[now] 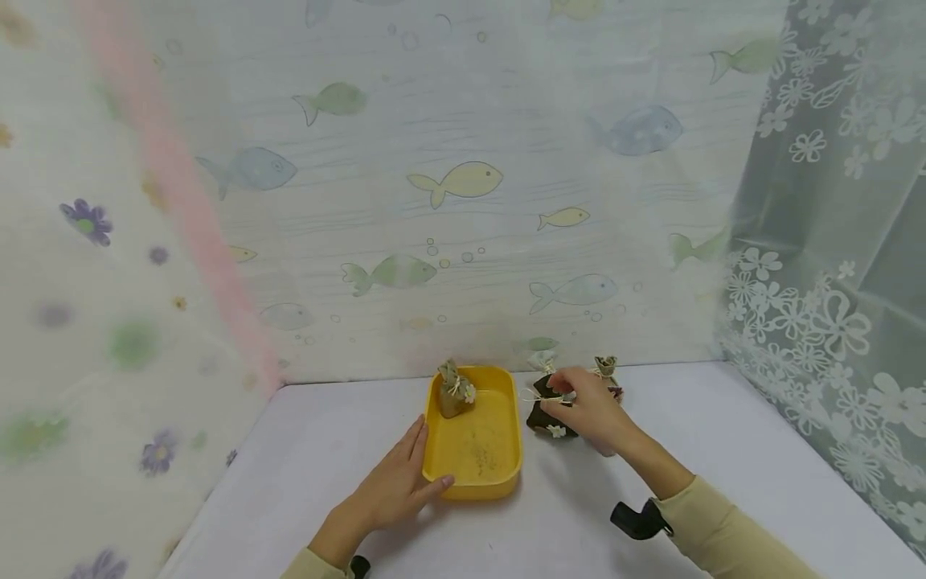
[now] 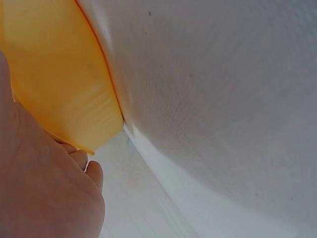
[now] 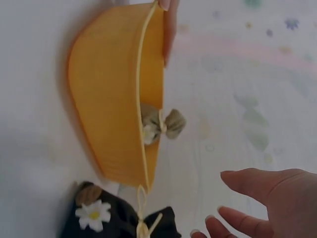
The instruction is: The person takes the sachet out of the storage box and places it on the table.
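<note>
A yellow plastic tub (image 1: 472, 487) stands on the white table, holding a small tan drawstring pouch (image 1: 454, 399) with a tied neck and a white flower. My left hand (image 1: 391, 481) rests against the tub's left side, fingers along the wall and thumb at the near rim. A black pouch (image 1: 541, 418) with a cream cord and a white flower lies just right of the tub. Over its neck in the head view is my right hand (image 1: 595, 408). In the right wrist view, thumb and fingers are spread apart beside the black pouch (image 3: 119, 218), with nothing between them.
Behind the right hand are a whitish pouch top (image 1: 542, 362) and a brownish pouch top (image 1: 605, 366), partly hidden. A fish-patterned curtain (image 1: 463, 241) hangs at the table's far edge, with flowered sheets on both sides.
</note>
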